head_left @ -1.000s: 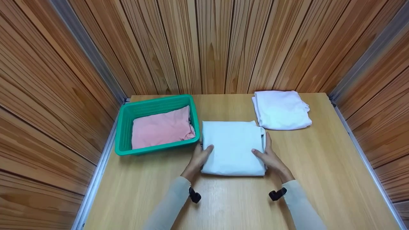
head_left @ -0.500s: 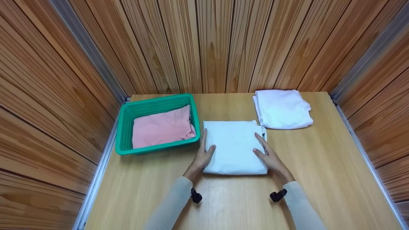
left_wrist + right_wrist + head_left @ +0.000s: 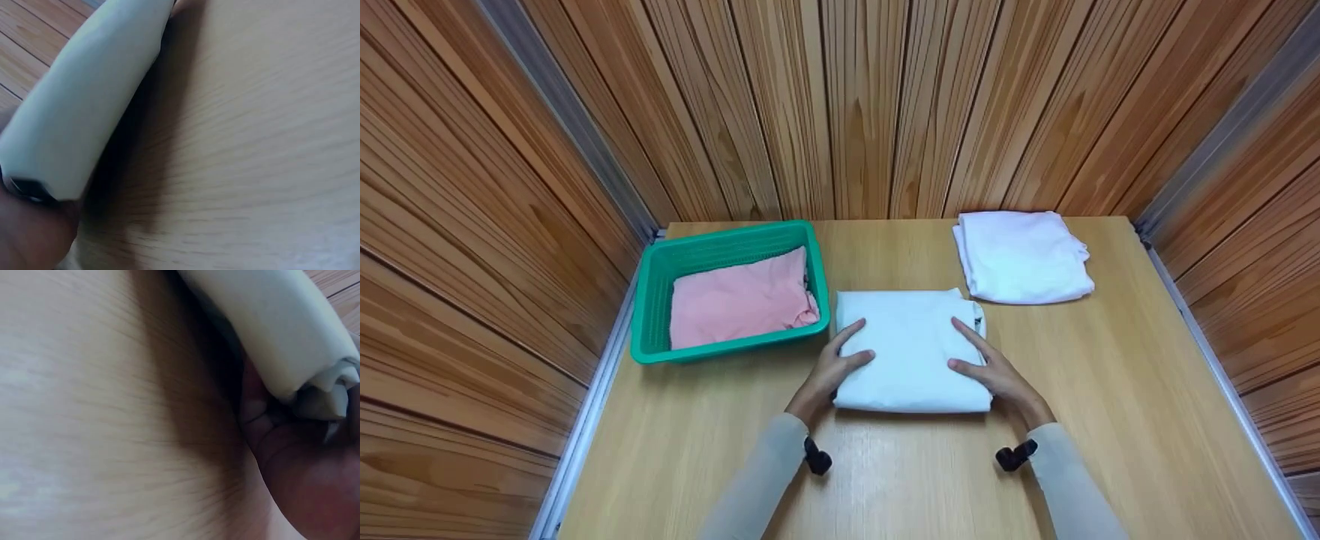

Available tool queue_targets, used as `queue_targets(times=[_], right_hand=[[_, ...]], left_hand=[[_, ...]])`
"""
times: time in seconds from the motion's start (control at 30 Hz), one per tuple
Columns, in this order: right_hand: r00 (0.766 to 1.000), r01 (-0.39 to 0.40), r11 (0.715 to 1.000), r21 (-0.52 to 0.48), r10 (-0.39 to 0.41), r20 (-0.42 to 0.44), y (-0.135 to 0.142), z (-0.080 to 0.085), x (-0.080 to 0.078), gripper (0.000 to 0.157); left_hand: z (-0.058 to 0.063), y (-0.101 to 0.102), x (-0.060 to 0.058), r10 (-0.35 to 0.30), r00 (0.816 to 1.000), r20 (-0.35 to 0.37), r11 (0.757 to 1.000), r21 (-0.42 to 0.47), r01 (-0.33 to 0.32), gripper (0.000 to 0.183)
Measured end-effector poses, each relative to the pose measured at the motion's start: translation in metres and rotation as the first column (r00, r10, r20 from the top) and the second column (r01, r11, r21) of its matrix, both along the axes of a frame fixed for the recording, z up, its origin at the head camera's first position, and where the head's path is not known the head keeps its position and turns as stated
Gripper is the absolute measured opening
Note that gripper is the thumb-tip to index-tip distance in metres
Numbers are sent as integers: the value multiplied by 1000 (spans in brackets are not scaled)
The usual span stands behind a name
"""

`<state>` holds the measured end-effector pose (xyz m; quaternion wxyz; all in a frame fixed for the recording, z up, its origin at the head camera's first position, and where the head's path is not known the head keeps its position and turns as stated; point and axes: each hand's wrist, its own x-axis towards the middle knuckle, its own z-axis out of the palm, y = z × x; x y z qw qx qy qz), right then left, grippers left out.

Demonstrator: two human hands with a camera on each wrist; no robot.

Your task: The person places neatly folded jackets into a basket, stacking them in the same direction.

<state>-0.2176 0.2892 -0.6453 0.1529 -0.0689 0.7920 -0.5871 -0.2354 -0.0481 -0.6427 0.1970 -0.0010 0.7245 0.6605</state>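
Observation:
A folded white cloth (image 3: 913, 352) lies between both hands, a small dark mark showing at its far right corner. My left hand (image 3: 829, 375) grips its left side, thumb and index finger on top. At the right side, my right hand (image 3: 999, 376) holds it the same way. The right wrist view shows fingers (image 3: 256, 408) tucked under the cloth's layered edge (image 3: 287, 332). In the left wrist view, the cloth's thick near edge (image 3: 84, 101) casts a dark shadow on the table, and the left hand's fingers are mostly hidden.
A green basket (image 3: 637, 322) with a folded pink cloth (image 3: 739, 300) inside stands on the left, close to the white cloth. Another folded white cloth (image 3: 1024, 259) lies at the table's back right. Wooden panel walls (image 3: 862, 112) enclose the table (image 3: 915, 480) at back and sides.
The white cloth has shifted slightly toward me. The left index finger has come from the cloth's side onto its top; the right index finger came onto the top earlier and stays there.

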Motion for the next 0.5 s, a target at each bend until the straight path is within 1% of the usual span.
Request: queue_targets(times=[0.1, 0.27, 0.5], right_hand=[[1000, 5, 1000, 13, -5, 1, 1, -1, -1, 84], [1000, 8, 999, 46, -8, 12, 1, -1, 1, 92], [1000, 6, 999, 52, -6, -9, 2, 3, 4, 94]], left_hand=[[0, 1, -1, 5, 1000, 20, 1000, 14, -6, 73], [-1, 2, 1, 7, 1000, 22, 1000, 20, -7, 78], [2, 2, 1, 16, 1000, 14, 999, 41, -16, 80]])
